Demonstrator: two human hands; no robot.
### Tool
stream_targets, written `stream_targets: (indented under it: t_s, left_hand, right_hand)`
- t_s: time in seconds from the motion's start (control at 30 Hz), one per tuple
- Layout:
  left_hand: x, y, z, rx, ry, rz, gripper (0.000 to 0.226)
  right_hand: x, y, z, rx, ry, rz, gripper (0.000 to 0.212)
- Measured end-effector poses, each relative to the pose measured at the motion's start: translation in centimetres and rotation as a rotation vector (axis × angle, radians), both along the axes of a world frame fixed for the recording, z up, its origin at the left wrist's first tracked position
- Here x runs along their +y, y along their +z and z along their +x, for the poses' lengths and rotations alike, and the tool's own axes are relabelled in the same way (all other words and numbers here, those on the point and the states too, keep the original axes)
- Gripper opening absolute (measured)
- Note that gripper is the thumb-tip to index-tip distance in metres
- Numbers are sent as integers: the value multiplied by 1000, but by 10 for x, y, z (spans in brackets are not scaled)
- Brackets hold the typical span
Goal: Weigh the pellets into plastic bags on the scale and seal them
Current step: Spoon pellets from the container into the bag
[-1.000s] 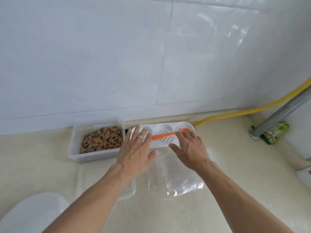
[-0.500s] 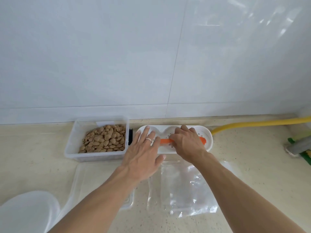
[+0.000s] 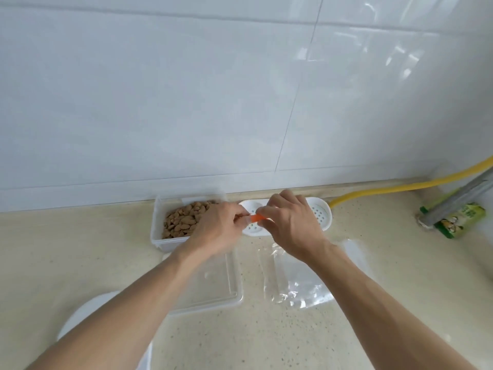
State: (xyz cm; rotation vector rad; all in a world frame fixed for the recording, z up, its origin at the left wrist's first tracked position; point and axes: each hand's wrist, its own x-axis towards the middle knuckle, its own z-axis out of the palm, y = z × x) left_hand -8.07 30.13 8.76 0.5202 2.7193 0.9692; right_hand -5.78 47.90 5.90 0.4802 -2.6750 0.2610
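At the desk's back edge, our left hand point(image 3: 216, 231) and right hand point(image 3: 290, 225) both pinch the orange clip point(image 3: 256, 218) over the white perforated tray point(image 3: 318, 214). Pellets point(image 3: 184, 221) sit in the clear tub beside it; plastic bags point(image 3: 296, 281) lie nearer. We should pull evenly, keeping the clip level.

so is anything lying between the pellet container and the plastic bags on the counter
Partly. The clear lid lies just in front of the pellet container, left of the plastic bags. Both hands hold an orange piece above the white perforated tray. No scale can be made out.
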Motion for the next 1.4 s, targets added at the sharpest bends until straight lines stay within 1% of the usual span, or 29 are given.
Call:
stream_targets:
  t_s: [0.1, 0.23, 0.27, 0.3, 0.37, 0.4, 0.43, 0.53, 0.63, 0.67, 0.7, 0.77, 0.8, 0.87, 0.97, 1.0, 1.1, 1.17, 1.23, 1.3, 1.33, 1.4]
  left_hand:
    - [-33, 15, 14, -41, 36, 81, 20]
    - [-89, 29, 34, -67, 108, 193, 18]
    - [-106, 31, 38, -69, 132, 224, 18]
    - [-118, 32, 42, -77, 156, 259, 18]
    - [-142, 32, 51, -111, 187, 320, 18]
    - [-154, 31, 55, -141, 186, 343, 18]
    - [-164, 29, 58, -177, 175, 361, 17]
    - [-191, 21, 67, -267, 114, 379, 15]
    - [-212, 5, 75, -252, 69, 301, 27]
    - [-219, -2, 76, -232, 74, 271, 32]
    - [-226, -9, 78, -206, 85, 240, 37]
    - [-240, -22, 77, -130, 99, 160, 42]
    - [-245, -28, 75, -97, 98, 123, 40]
    - [-251, -35, 73, -56, 73, 69, 29]
    - [-252, -43, 72, -4, 5, 42, 11]
    - [-252, -46, 71, 22, -18, 28, 11]
    - [-245, -53, 67, 72, -90, -100, 31]
    - [-237, -55, 60, 62, -138, -199, 34]
    - [-231, -54, 54, 44, -188, -239, 33]
    - [-225, -50, 50, 36, -227, -224, 31]
    - [-222, -47, 49, 9, -242, -187, 31]
    - [-218, -39, 49, -130, -232, -55, 29]
  right_hand:
    - [-36, 18, 25, 71, -160, -74, 20]
    - [-104, 31, 60, 78, -389, -332, 15]
    - [-124, 36, 67, 28, -444, -445, 18]
    - [-140, 38, 71, -66, -484, -578, 27]
    - [-168, 41, 76, -315, -554, -820, 49]
    - [-182, 41, 77, -402, -567, -937, 55]
    - [-194, 39, 78, -457, -566, -1059, 55]
    - [-224, 36, 83, -570, -522, -1416, 33]
    - [-234, 31, 88, -605, -513, -1663, 23]
    - [-232, 28, 90, -599, -538, -1688, 21]
    - [-230, 23, 94, -604, -579, -1671, 18]
    - [-223, 10, 103, -643, -686, -1544, 16]
    - [-220, 1, 109, -664, -746, -1459, 17]
    - [-216, -15, 119, -693, -854, -1329, 15]
    - [-220, -33, 129, -772, -917, -1254, 13]
    - [-222, -37, 131, -802, -916, -1243, 13]
    - [-229, -43, 132, -880, -866, -1256, 15]
    - [-231, -42, 131, -908, -808, -1260, 17]
    - [-229, -34, 128, -901, -746, -1229, 15]
    - [-225, -22, 123, -869, -689, -1236, 15]
    - [-223, -15, 121, -852, -661, -1254, 15]
    - [-219, -1, 116, -821, -611, -1292, 16]
